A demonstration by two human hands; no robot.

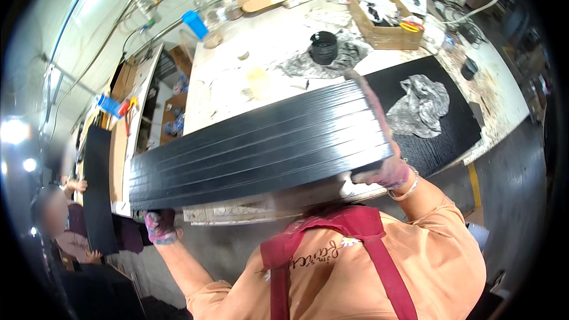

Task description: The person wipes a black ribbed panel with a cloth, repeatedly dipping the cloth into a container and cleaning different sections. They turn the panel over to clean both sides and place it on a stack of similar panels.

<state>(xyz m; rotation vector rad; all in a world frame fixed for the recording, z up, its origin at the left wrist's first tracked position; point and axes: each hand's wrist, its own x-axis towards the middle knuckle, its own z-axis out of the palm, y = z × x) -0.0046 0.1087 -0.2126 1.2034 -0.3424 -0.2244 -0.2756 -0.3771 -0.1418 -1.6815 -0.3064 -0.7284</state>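
A long, glossy black panel (pixel 255 145) with lengthwise grooves is held up in front of me, tilted, its right end higher than its left. My left hand (pixel 159 227), in a stained pinkish glove, supports the lower left corner; its fingers are mostly hidden by the panel. At the right end my right hand (pixel 388 172), also gloved, grips the short edge, with fingers stretched along it. Beyond that hand, a second black panel (pixel 456 136) lies on the table, with a crumpled grey-and-white rag (pixel 419 106) on top.
The stained white table (pixel 237 92) bears a black tub (pixel 323 47) on a smeared cloth (pixel 290 67), a cardboard box (pixel 388 35) with yellow-handled scissors (pixel 410 26), and a small dark cup (pixel 469 69). To the left, a co-worker (pixel 71 225) holds another black panel (pixel 98 189).
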